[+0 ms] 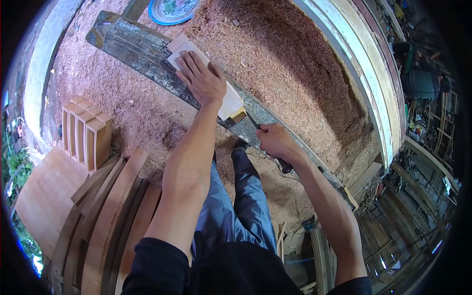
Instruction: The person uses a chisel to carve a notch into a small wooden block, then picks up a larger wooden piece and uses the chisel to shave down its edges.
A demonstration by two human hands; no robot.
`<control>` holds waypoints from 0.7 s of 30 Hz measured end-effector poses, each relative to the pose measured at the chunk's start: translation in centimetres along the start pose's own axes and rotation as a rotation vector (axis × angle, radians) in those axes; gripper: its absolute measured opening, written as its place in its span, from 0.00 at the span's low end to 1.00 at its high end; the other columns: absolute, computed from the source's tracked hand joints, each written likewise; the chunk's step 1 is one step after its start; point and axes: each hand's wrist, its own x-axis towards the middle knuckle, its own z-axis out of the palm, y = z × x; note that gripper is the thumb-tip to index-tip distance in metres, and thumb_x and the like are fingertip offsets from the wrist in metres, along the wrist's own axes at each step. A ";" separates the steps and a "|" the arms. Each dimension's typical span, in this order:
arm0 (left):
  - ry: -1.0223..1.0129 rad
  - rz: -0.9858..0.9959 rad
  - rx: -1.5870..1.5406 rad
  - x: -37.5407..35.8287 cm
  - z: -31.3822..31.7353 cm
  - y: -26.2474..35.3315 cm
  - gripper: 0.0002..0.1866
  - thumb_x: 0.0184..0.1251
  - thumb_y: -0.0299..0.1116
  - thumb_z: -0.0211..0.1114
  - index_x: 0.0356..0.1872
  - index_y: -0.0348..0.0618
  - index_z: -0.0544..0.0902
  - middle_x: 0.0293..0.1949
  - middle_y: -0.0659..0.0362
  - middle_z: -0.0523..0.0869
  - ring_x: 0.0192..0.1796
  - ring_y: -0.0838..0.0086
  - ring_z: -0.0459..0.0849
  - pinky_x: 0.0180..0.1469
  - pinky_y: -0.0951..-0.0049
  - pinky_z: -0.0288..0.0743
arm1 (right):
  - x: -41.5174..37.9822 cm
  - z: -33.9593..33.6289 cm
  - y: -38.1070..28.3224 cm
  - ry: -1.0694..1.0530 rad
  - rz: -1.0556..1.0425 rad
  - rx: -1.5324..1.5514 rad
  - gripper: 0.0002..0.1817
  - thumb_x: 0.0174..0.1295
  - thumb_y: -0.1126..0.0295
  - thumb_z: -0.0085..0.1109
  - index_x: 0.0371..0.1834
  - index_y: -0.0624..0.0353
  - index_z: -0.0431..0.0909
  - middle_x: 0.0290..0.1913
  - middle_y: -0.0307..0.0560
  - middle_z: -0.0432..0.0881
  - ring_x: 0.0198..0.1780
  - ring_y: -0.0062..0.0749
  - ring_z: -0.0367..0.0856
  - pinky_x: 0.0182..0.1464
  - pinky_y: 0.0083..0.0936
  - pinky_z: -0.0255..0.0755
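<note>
My left hand [204,81] lies flat with fingers spread, pressing on a pale wooden block [230,104]. This block rests lengthwise on a worn, paint-spattered plank [135,46]. At the block's near end sits a small yellowish piece of wood [239,116]. My right hand [278,141] is wrapped round a dark-handled tool [285,166] with a thin dark blade. Its tip points up and left, right at the yellowish end; the tool's exact kind is unclear.
Wood shavings [295,73] cover the ground. Stacked wooden frames [88,130] stand at left, above curved boards [110,216]. A blue-rimmed patterned tray [172,11] lies beyond the plank. Long curved timbers [366,73] run along the right, with piled lumber [403,231] below.
</note>
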 end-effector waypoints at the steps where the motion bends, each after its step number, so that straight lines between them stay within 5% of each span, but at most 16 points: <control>1: -0.003 0.002 -0.002 0.0 0.0 0.0 0.35 0.67 0.44 0.49 0.69 0.32 0.57 0.73 0.45 0.53 0.76 0.53 0.46 0.73 0.46 0.37 | 0.3 0.1 0.1 -0.003 -0.002 -0.036 0.19 0.68 0.61 0.49 0.52 0.64 0.78 0.24 0.45 0.79 0.23 0.24 0.76 0.26 0.25 0.71; 5: -0.001 0.003 -0.014 0.0 0.0 -0.1 0.35 0.67 0.44 0.49 0.70 0.32 0.57 0.73 0.45 0.53 0.76 0.53 0.45 0.73 0.46 0.37 | 0.9 0.1 0.0 -0.007 0.003 -0.084 0.19 0.68 0.61 0.49 0.52 0.64 0.78 0.24 0.45 0.79 0.23 0.24 0.76 0.26 0.26 0.71; 7: -0.011 0.003 -0.019 0.0 -0.1 0.0 0.35 0.66 0.44 0.50 0.70 0.32 0.57 0.73 0.45 0.53 0.76 0.52 0.45 0.73 0.46 0.37 | 0.5 0.0 -0.4 0.036 -0.033 -0.067 0.19 0.65 0.63 0.45 0.43 0.68 0.80 0.41 0.66 0.82 0.44 0.57 0.82 0.49 0.41 0.75; 13: -0.016 -0.006 -0.026 0.0 -0.1 0.0 0.35 0.66 0.44 0.50 0.70 0.33 0.56 0.73 0.45 0.53 0.76 0.52 0.45 0.73 0.47 0.37 | 0.3 -0.5 -0.8 0.043 -0.240 -0.295 0.19 0.65 0.63 0.44 0.38 0.71 0.79 0.39 0.70 0.80 0.45 0.61 0.81 0.50 0.45 0.73; 21: -0.030 -0.010 -0.019 0.1 -0.4 -0.1 0.35 0.66 0.44 0.50 0.70 0.33 0.56 0.73 0.45 0.53 0.76 0.52 0.45 0.74 0.47 0.37 | -0.2 -1.5 -1.1 0.092 -0.070 -0.078 0.18 0.65 0.64 0.46 0.40 0.71 0.79 0.36 0.68 0.81 0.40 0.58 0.82 0.45 0.42 0.75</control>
